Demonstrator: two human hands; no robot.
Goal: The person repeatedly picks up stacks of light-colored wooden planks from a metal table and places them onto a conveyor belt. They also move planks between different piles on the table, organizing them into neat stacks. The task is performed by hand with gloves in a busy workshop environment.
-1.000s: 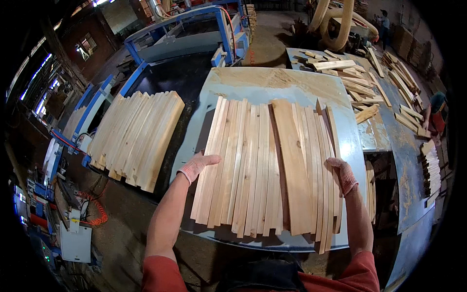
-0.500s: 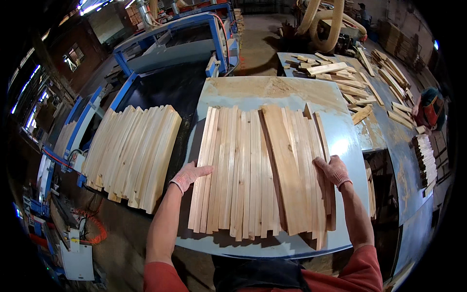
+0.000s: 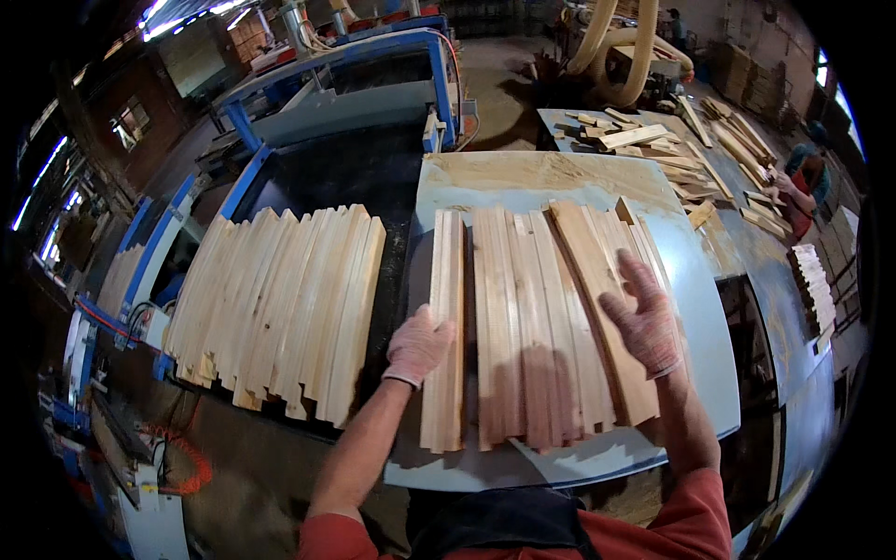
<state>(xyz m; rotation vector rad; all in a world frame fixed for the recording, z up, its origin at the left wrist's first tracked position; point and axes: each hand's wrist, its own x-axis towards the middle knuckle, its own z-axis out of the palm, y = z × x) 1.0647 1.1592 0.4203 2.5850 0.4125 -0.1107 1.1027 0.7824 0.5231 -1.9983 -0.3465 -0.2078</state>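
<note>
Head view: looking down on a blue-grey table [image 3: 597, 462] with pale sawdust at its far end. Across the near half of that table, a main row of slats [image 3: 532, 317] lying side by side, long ends toward the body, with one wider board slanted on top at the table's right side. Just left of that row, parted from it by a thin strip of bare table, a narrow pair of slats [image 3: 444, 308] close to the table's left edge. Left hand [image 3: 417, 347], gloved, laid on the outer edge of that pair, fingers curled loosely over the wood, pressing more than clasping, nothing lifted. Right hand [image 3: 644, 322], gloved too, spread wide and flat over the slanted board at the table's right, closed on nothing; hard to tell whether resting on the wood or hovering just above it. Off the table's left edge, on a dark machine bed, a second batch of slats [image 3: 280, 308] fanned out; beyond the table's far left corner, a blue machine frame [image 3: 345, 56]. Past the table's far right corner, offcuts [image 3: 653, 140] heaped on another surface, and a co-worker [image 3: 805, 177] bent over them. Judged as sorting or splitting the row, the narrow pair just parted off. Next move likely calling for a firmer hold on both slats together, kept parallel, and a steadying palm on the remaining row.
</note>
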